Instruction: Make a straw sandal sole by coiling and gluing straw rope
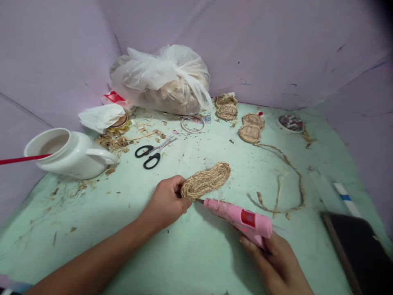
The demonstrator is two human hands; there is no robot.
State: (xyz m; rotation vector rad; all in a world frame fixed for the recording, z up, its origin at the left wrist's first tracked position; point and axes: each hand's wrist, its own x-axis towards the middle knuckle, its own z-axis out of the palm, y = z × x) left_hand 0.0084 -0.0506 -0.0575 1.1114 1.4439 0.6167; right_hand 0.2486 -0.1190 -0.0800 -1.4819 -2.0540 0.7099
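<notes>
Between the thumb and fingers of my left hand point(168, 201) is one end of a woven straw sole point(207, 180), a long coiled oval of braided fibre. My right hand point(274, 262) is wrapped round the handle of a pink glue gun point(239, 217). The gun's dark nozzle points left and meets, or nearly meets, the lower edge of the sole near my left thumb. Whether glue is coming out I cannot tell. A length of braided straw cord point(299, 176) curves over the table to the right of the sole.
Black-handled scissors point(152, 155) lie left of centre. A white jug point(76, 153) with a red stick stands at left, beside straw scraps. Behind are a tied plastic bag point(166, 82), a tape ring point(193, 123) and more woven pieces point(251, 128). A dark flat object point(359, 246) lies right.
</notes>
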